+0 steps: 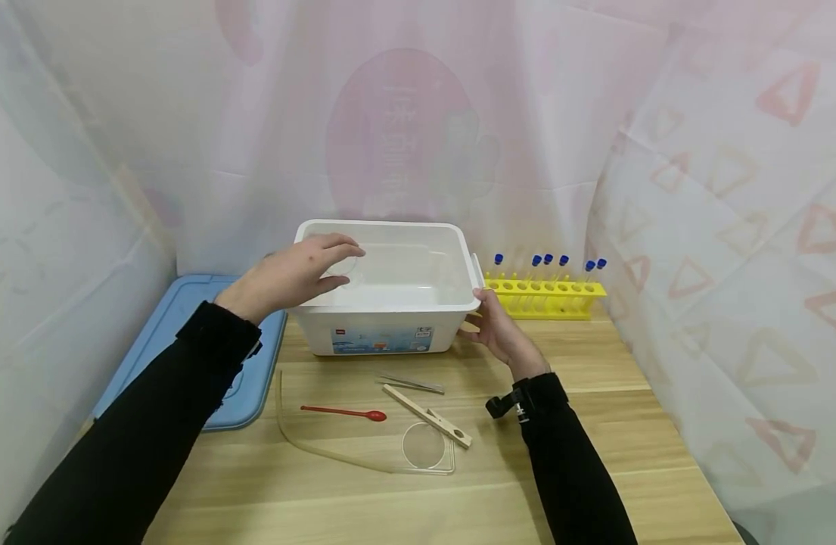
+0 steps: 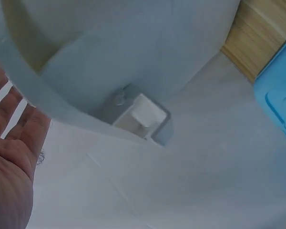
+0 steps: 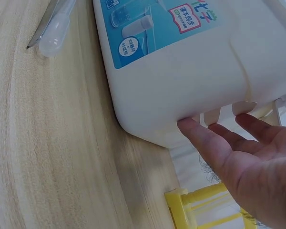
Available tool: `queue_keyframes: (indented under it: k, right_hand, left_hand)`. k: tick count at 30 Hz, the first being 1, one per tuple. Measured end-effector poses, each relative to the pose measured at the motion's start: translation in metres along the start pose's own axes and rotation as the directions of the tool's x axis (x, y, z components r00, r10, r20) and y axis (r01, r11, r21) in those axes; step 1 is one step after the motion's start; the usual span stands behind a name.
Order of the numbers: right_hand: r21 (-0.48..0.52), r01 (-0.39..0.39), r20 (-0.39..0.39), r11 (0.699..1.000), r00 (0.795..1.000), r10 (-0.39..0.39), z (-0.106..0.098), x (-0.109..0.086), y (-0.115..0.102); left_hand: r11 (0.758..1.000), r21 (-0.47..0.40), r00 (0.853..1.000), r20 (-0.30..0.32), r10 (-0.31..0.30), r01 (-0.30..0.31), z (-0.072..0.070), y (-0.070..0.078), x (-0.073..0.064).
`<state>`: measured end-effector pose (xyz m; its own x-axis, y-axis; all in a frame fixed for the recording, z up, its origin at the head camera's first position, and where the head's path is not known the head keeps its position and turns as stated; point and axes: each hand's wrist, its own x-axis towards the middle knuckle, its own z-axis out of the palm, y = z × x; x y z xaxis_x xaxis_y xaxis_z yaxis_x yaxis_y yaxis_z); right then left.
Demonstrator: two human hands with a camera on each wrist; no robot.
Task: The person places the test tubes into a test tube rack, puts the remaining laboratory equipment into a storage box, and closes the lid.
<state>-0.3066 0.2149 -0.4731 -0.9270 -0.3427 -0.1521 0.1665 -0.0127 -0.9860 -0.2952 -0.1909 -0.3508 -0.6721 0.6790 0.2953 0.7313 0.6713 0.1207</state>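
Note:
A white plastic box (image 1: 383,322) with a blue label stands at the back of the table, its top uncovered. My left hand (image 1: 295,274) hovers over the box's left front rim, fingers spread and relaxed. A faint clear round outline shows beside its fingertips, but whether it touches anything there cannot be told. In the left wrist view the left hand (image 2: 14,162) is partly cut off beside the rim. With fairly straight fingers, my right hand (image 1: 495,329) touches the box's right side near the handle. Its fingertips (image 3: 186,125) rest against the wall.
A blue lid (image 1: 254,378) lies left of the box. Behind the right hand stands a yellow rack (image 1: 547,288) of blue-capped test tubes. In front lie tweezers (image 1: 418,385), a red spoon (image 1: 349,412), a wooden test tube clamp (image 1: 418,409), tubing (image 1: 322,453) and a clear disc (image 1: 421,446).

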Motion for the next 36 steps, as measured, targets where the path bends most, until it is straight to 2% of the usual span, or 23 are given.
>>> queue_keyframes:
  k: [4, 8, 12, 17, 21, 27, 32, 36]
  right_hand:
    - [0.001, 0.003, 0.006, 1.0, 1.0, -0.003, -0.001, 0.002, 0.0]
    - [0.005, 0.002, 0.009, 1.0, 1.0, -0.002, 0.0, 0.001, 0.0]
    - [0.02, -0.008, 0.023, 1.0, 1.0, 0.008, 0.0, 0.0, -0.002]
    - [0.021, -0.026, 0.051, 0.999, 0.998, 0.025, -0.005, -0.003, -0.006]
    - [0.029, -0.044, 0.073, 0.999, 0.996, 0.042, -0.012, -0.006, -0.01]
    - [0.045, -0.05, 0.082, 0.998, 0.996, 0.047, -0.018, -0.009, -0.011]
    - [0.005, -0.054, 0.065, 0.999, 0.996, 0.054, -0.016, -0.007, -0.009]
    - [-0.006, -0.049, 0.06, 0.999, 0.997, 0.049, -0.015, -0.006, -0.009]
  left_hand:
    - [0.998, -0.015, 0.997, 0.031, -0.065, 0.065, 0.009, -0.014, 0.001]
    - [0.987, -0.074, 0.989, 0.062, -0.136, 0.141, 0.018, -0.023, -0.001]
    - [0.962, -0.173, 0.976, 0.099, -0.196, 0.211, 0.027, -0.029, -0.002]
    - [0.928, -0.27, 0.965, 0.118, -0.235, 0.259, 0.034, -0.031, -0.004]
    - [0.925, -0.277, 0.964, 0.138, -0.229, 0.259, 0.037, -0.029, 0.0]
    - [0.959, -0.177, 0.961, 0.208, -0.183, 0.221, 0.037, -0.021, 0.01]
    - [0.984, -0.069, 0.943, 0.302, -0.139, 0.167, 0.035, -0.017, 0.014]
    - [0.992, -0.031, 0.918, 0.383, -0.1, 0.122, 0.033, -0.018, 0.017]
